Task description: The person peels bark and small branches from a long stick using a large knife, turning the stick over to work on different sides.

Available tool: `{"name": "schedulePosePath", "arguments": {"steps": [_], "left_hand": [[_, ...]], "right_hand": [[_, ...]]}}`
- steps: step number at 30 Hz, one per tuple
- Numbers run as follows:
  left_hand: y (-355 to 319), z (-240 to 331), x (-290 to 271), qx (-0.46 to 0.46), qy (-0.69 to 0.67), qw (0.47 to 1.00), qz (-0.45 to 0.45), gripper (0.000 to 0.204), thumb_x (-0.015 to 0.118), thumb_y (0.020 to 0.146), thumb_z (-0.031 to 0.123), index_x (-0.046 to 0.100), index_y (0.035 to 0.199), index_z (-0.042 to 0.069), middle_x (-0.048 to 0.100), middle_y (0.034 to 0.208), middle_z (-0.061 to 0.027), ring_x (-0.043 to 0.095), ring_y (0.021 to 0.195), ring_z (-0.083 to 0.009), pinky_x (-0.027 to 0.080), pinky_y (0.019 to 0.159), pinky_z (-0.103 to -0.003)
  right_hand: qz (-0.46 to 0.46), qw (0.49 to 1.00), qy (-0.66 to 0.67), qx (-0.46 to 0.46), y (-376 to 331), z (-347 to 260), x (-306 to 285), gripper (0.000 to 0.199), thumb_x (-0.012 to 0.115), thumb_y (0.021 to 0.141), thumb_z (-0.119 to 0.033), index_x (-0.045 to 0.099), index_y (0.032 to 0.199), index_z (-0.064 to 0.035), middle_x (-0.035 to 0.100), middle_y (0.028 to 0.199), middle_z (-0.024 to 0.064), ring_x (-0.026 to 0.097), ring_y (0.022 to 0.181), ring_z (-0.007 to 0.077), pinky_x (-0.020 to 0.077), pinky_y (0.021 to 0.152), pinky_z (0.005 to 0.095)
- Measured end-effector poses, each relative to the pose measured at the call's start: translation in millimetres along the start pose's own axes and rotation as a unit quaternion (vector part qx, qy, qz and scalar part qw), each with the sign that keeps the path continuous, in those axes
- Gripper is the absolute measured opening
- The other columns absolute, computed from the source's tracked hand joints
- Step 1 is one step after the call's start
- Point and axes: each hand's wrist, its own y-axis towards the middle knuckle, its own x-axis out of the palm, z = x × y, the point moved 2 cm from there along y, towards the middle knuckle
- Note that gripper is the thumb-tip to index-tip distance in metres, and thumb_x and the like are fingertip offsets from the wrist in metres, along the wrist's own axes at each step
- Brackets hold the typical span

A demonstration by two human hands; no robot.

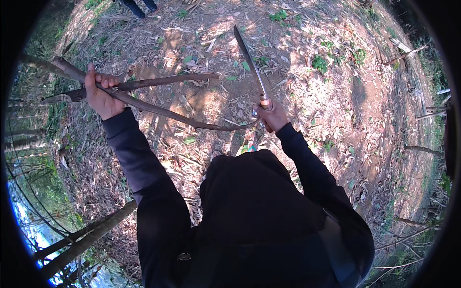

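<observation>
Brown and bare of leaves, two lengths of wood meet at the person's left hand (102, 93), one a curved branch (165, 113), the other a straighter branch (163, 81). They cross at the palm, the curved branch running from the upper left down toward the right hand (272, 116), the straighter branch reaching across to the middle of the view; whether they join under the grip is hidden. Left fingers are wrapped round the wood, with the thumb pointing up. One knife (250, 61), long and dark-bladed, is clamped by its handle in the right hand, its blade rising and leaning slightly left, its point toward the top. A pale collar (264, 102) shows where blade meets handle. The thin end of the curved branch comes close to the right hand, though I cannot tell whether the two touch. Both wood and knife are held in front of the person's black jacket (264, 201), over ground (336, 144) strewn with dry leaves. A single green leaf (189, 139) lies below the curved branch, and several small green plants (319, 63) grow to the right of the knife. Two slanting trunks (96, 235) cross the lower left, near the left sleeve, and at the top edge stand the two dark-trousered legs (132, 6) of another person.
</observation>
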Motion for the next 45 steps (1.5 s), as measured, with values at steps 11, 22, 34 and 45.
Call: {"name": "schedulePosePath", "arguments": {"steps": [11,22,34,45], "left_hand": [[1.0,49.5,-104.2,-0.01,-0.021,0.998,0.06,0.033,0.06,0.088,0.018,0.044,0.059,0.012,0.042,0.048,0.0016,0.04,0.042,-0.0093,0.036,0.046,-0.026],[-41.3,2.9,-15.9,-0.05,-0.063,0.99,-0.116,0.033,0.054,0.091,0.021,0.042,0.062,0.012,0.037,0.047,0.0037,0.033,0.043,-0.0082,0.031,0.047,-0.025],[-50.9,-35.1,37.1,-0.074,-0.007,0.99,-0.117,0.033,0.057,0.09,0.025,0.043,0.063,0.012,0.038,0.047,0.0029,0.032,0.042,-0.0095,0.031,0.045,-0.026],[-148.8,-99.8,143.1,-0.034,0.251,0.94,-0.229,0.026,0.069,0.084,0.024,0.065,0.068,0.003,0.048,0.053,0.0047,0.046,0.049,-0.0058,0.037,0.049,-0.024]], "right_hand": [[-0.211,0.974,-0.085,-0.007,-33.9,47.7,32.6,0.049,0.075,0.073,-0.048,0.065,0.08,-0.001,0.065,0.078,0.0068,0.06,0.077,0.015,0.047,0.071,0.0317],[-0.287,0.92,-0.26,0.067,-53.8,104.8,40.7,0.068,0.067,0.066,-0.069,0.053,0.069,-0.0019,0.057,0.066,0.0115,0.06,0.068,0.0251,0.0453,0.066,0.04],[-0.133,0.961,-0.236,0.064,-55.0,171.1,39.1,0.072,0.063,0.067,-0.072,0.053,0.067,-0.0007,0.059,0.066,0.0141,0.061,0.066,0.0278,0.0456,0.061,0.0416],[-0.229,0.905,-0.346,0.096,-46.9,176.8,67.2,0.074,0.053,0.074,-0.072,0.06,0.084,0.0002,0.062,0.077,0.0191,0.062,0.078,0.034,0.047,0.074,0.043]]}}
